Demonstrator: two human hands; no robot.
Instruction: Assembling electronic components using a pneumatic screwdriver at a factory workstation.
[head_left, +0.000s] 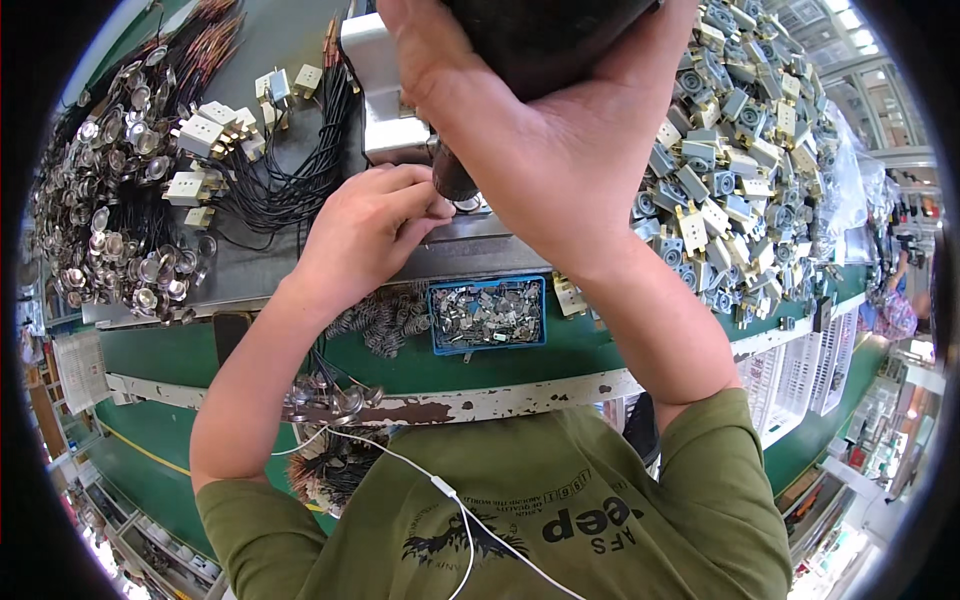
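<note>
Close to the camera, my right hand (555, 150) grips a black, thick-bodied tool (545, 45) that looks like an electric screwdriver. Its dark nose (455, 178) points down at a small shiny metal part (470, 204) by the edge of a grey metal plate. My left hand (375, 230) has thumb and fingers pinched together right beside that nose; whatever they hold is too small or hidden to make out. Behind it stands a silver metal fixture (390, 90), partly covered by the right hand. Black wires (290, 175) with cream-coloured blocks (205, 130) lie left of the fixture.
A blue tray (488, 348) of small metal pieces sits in front of the plate, next to a heap of springs (382, 318). Round metal caps on wires (130, 170) pile up at left. A large heap of grey and cream blocks (735, 150) rises at right, with white baskets (800, 375) below.
</note>
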